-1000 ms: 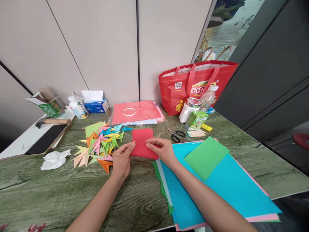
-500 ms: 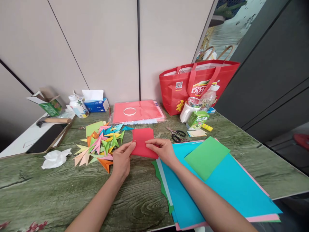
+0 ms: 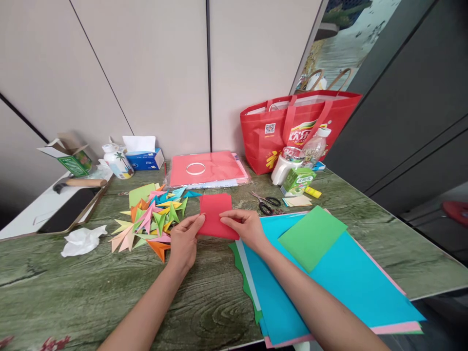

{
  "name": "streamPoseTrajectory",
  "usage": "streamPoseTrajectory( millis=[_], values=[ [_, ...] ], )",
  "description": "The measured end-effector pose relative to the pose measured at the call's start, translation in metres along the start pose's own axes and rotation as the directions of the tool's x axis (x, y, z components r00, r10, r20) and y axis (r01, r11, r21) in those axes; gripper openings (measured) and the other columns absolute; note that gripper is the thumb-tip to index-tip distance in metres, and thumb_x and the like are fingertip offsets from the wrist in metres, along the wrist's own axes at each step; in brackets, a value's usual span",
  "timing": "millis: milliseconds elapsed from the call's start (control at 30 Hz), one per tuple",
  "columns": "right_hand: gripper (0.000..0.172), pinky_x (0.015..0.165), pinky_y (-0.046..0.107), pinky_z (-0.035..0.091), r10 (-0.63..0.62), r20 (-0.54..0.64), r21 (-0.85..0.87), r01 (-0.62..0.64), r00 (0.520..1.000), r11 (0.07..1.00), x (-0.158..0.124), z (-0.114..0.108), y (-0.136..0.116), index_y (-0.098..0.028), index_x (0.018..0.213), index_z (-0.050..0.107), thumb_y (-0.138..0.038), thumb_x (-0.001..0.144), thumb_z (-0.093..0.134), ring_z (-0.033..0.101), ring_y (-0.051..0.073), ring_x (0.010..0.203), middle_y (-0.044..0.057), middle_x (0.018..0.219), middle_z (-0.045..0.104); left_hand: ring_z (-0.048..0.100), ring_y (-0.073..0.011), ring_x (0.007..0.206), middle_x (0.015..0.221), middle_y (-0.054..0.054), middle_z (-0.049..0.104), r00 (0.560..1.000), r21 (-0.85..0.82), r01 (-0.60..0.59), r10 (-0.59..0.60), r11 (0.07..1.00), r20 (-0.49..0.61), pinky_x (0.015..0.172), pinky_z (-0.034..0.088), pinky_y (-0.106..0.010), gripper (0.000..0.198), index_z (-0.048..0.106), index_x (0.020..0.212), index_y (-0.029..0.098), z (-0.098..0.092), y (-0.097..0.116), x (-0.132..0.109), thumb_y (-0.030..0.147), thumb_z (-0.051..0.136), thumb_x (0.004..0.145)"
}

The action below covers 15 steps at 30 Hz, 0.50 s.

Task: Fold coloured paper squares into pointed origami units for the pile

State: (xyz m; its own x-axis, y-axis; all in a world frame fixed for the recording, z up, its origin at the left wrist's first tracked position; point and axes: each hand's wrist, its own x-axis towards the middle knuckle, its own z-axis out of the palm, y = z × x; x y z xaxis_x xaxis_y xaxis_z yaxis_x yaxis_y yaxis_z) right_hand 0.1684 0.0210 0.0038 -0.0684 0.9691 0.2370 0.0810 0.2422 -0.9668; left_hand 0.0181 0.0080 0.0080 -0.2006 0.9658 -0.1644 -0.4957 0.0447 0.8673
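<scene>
A red paper (image 3: 215,209), with layered edges, is held up over the middle of the table between both hands. My left hand (image 3: 185,239) pinches its left edge between thumb and fingers. On the right part of the paper, the thumb and fingers of my right hand (image 3: 245,228) are closed. Folded paper pieces (image 3: 157,217) in many colours lie heaped to the left of the red paper. Large blue sheets (image 3: 351,287) lie under my right forearm, with a green square (image 3: 313,238) on top.
Black-handled scissors (image 3: 266,202) lie behind the blue sheets. A red bag (image 3: 265,141), a white mug (image 3: 282,169) and a green carton (image 3: 298,182) stand at the back right. Crumpled tissue (image 3: 83,241) and a phone (image 3: 69,209) are at the left; a pink packet (image 3: 219,170) lies behind.
</scene>
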Motion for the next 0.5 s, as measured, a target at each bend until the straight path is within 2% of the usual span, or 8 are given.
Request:
streamPoseTrajectory(
  millis=[133, 233, 300, 500],
  values=[
    [0.013, 0.07, 0.029, 0.05, -0.012, 0.0, -0.039, 0.012, 1.0, 0.999, -0.0003, -0.0004, -0.001, -0.018, 0.076, 0.069, -0.026, 0.067, 0.064, 0.064, 0.019, 0.075, 0.004, 0.079, 0.07, 0.059, -0.0105, 0.058, 0.069, -0.003, 0.068, 0.996, 0.037, 0.046, -0.049, 0.998, 0.079, 0.054, 0.048, -0.019, 0.023, 0.068, 0.076, 0.014, -0.0016, 0.0035, 0.0005, 0.022, 0.074, 0.055],
    [0.013, 0.069, 0.028, 0.05, -0.028, 0.009, -0.063, 0.029, 1.0, 0.998, -0.001, -0.0008, -0.003, -0.018, 0.076, 0.069, -0.026, 0.068, 0.063, 0.064, 0.019, 0.074, 0.003, 0.079, 0.07, 0.061, -0.0135, 0.062, 0.072, -0.005, 0.069, 0.978, 0.106, 0.082, -0.1, 0.991, 0.185, 0.059, 0.049, -0.023, 0.027, 0.068, 0.082, 0.013, -0.0021, 0.0052, -0.0005, 0.023, 0.072, 0.058],
    [0.012, 0.07, 0.028, 0.05, -0.04, 0.02, -0.078, 0.041, 0.999, 0.996, -0.0015, -0.0007, -0.0043, -0.018, 0.076, 0.069, -0.025, 0.068, 0.063, 0.064, 0.019, 0.075, 0.003, 0.079, 0.07, 0.062, -0.0158, 0.062, 0.071, -0.006, 0.07, 0.97, 0.131, 0.085, -0.112, 0.988, 0.216, 0.06, 0.05, -0.026, 0.026, 0.069, 0.082, 0.012, -0.002, 0.0046, -0.0011, 0.025, 0.072, 0.059],
    [0.017, 0.068, 0.028, 0.048, -0.015, 0.034, -0.047, 0.017, 0.999, 0.999, -0.0008, -0.0001, -0.0043, -0.018, 0.08, 0.068, -0.028, 0.066, 0.064, 0.063, 0.018, 0.075, 0.005, 0.081, 0.07, 0.062, -0.0167, 0.06, 0.072, -0.006, 0.07, 0.984, 0.108, 0.079, -0.095, 0.991, 0.148, 0.054, 0.052, -0.027, 0.028, 0.069, 0.08, 0.012, -0.002, 0.0032, 0.0003, 0.027, 0.073, 0.056]
  ],
)
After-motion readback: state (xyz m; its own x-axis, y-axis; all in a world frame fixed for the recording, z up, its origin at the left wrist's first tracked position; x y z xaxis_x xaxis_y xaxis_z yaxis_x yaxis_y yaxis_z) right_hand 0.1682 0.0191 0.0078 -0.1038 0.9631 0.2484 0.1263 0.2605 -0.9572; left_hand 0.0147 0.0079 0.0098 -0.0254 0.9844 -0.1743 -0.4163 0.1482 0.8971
